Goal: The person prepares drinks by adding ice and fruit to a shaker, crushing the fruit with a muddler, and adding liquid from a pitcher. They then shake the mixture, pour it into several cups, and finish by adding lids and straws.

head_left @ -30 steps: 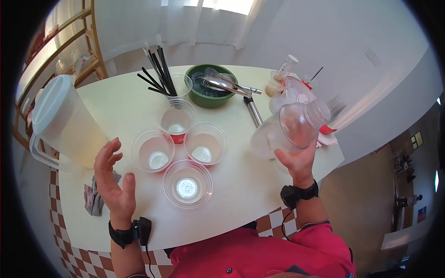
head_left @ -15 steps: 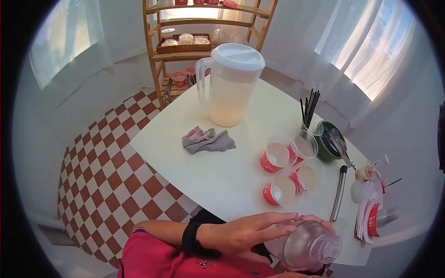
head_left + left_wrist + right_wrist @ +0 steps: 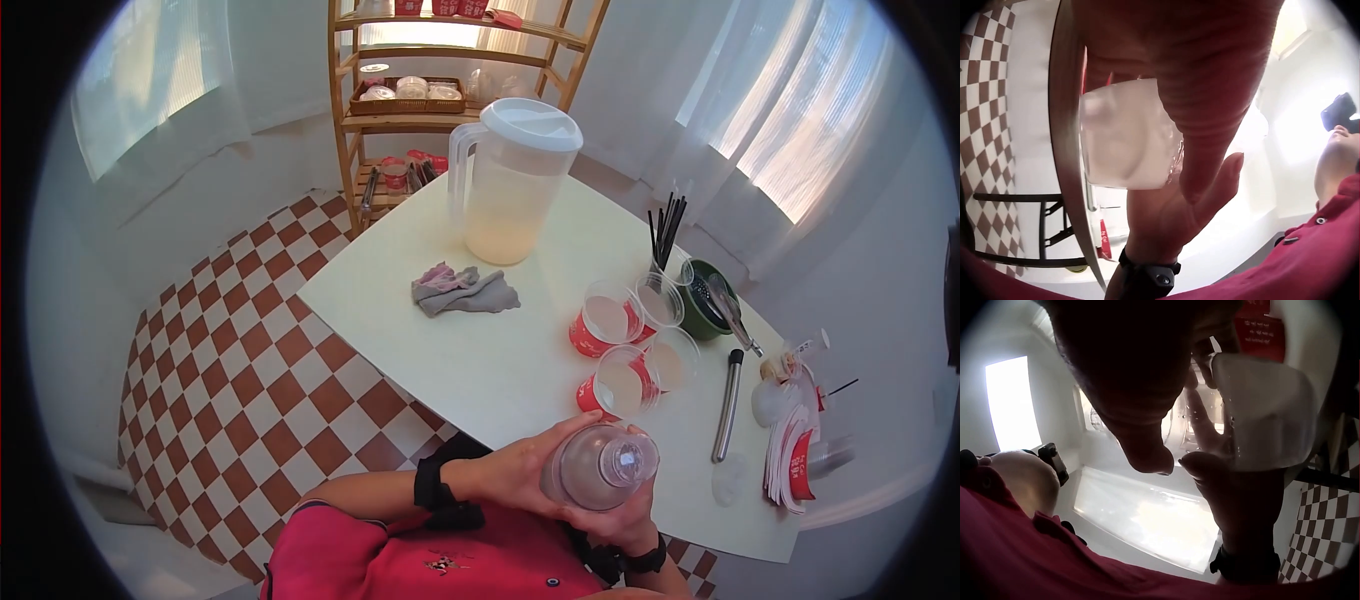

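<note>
Close to the body at the table's near edge, a clear plastic shaker (image 3: 598, 468) with a narrower capped top is held between both hands. My left hand (image 3: 515, 470) grips its left side with curled fingers. My right hand (image 3: 630, 515) wraps the other side, partly hidden behind the shaker. In the left wrist view, the frosted lower body of the shaker (image 3: 1125, 137) shows between the palms, beside the table edge. Just beyond the hands stand several clear plastic cups with red print, the nearest cup (image 3: 620, 385) right behind the shaker.
A lidded pitcher (image 3: 515, 190) of pale liquid stands at the far corner, a crumpled grey cloth (image 3: 465, 292) before it. To the right are black straws (image 3: 668, 225), a green bowl (image 3: 705, 305) with metal utensils, a metal muddler (image 3: 728, 405) and paper sleeves (image 3: 788, 460).
The head view has swung left, bringing the shelf into view. My right hand has brought the shaker in toward the body, and my left hand has left the pitcher's side to grip it.
</note>
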Tool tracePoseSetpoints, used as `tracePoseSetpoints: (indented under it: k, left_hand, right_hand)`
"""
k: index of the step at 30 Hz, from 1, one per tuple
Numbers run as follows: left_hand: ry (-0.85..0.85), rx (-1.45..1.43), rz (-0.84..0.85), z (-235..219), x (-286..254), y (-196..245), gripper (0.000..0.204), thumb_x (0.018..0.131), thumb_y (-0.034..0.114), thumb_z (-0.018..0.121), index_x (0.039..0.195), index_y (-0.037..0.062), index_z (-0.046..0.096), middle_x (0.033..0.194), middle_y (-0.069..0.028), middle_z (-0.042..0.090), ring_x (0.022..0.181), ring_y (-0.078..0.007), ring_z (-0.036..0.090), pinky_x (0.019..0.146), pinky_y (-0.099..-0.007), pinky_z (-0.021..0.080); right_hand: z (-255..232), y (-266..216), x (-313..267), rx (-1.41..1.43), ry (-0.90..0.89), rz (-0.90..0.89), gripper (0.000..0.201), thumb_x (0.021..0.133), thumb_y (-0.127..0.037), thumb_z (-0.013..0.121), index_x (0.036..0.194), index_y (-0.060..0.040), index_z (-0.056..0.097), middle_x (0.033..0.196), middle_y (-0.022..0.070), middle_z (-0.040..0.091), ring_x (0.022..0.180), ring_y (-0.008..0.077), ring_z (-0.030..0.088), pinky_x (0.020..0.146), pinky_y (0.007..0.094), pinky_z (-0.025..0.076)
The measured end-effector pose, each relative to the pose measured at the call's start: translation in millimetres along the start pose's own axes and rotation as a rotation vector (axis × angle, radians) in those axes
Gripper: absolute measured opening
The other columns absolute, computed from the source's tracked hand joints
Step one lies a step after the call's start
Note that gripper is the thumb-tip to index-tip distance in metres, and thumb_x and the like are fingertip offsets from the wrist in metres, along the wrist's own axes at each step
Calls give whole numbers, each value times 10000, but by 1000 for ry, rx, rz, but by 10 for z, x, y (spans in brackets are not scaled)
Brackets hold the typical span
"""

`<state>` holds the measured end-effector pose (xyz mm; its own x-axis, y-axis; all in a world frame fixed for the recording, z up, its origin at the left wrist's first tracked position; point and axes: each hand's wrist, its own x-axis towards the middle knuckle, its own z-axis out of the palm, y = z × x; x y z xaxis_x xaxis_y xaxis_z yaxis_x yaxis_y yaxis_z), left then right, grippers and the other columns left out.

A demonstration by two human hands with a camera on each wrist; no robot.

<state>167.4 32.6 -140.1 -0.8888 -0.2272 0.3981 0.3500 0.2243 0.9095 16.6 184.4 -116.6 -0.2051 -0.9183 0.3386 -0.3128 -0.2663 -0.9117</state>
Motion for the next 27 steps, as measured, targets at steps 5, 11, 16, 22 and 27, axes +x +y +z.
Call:
tracePoseSetpoints:
  k: [5,11,16,22,27]
  left_hand:
    - [49,33,14,90,70,-27,1178,664,259,940,1565,46,211,1546,-177,384,1422,-313,424,1169,-413,367]
    - [53,32,45,278,175,-51,1054,680,271,910,1512,1,320,1481,-201,451,1360,-363,475,1138,-426,397]
    - [66,66,71,305,191,-67,1035,667,255,908,1497,8,341,1458,-200,467,1332,-367,494,1121,-433,411]
    - [94,7,72,363,219,-102,1038,637,218,907,1487,10,349,1433,-198,481,1305,-368,511,1103,-429,429]
    - [60,-6,74,325,229,-116,1044,606,193,918,1477,17,369,1423,-191,488,1302,-362,513,1098,-422,435]
  right_hand:
    - [-187,-154,13,-114,-12,-40,1215,670,-235,948,1547,-11,137,1550,233,311,1395,338,431,1146,463,374]
    - [-337,-487,60,-226,162,-130,1130,728,-329,899,1536,6,185,1519,239,380,1365,338,462,1096,453,408]
    - [-347,-592,146,-365,159,-180,738,775,-258,853,1347,53,505,1291,228,596,1145,319,623,955,401,510]
    - [-334,-752,413,-277,60,-133,400,765,-99,791,1111,60,669,1058,185,708,1003,317,684,913,407,526]
    - [-402,-694,464,-91,-15,-205,356,748,-38,741,1086,43,665,1028,179,713,963,303,691,897,450,522]
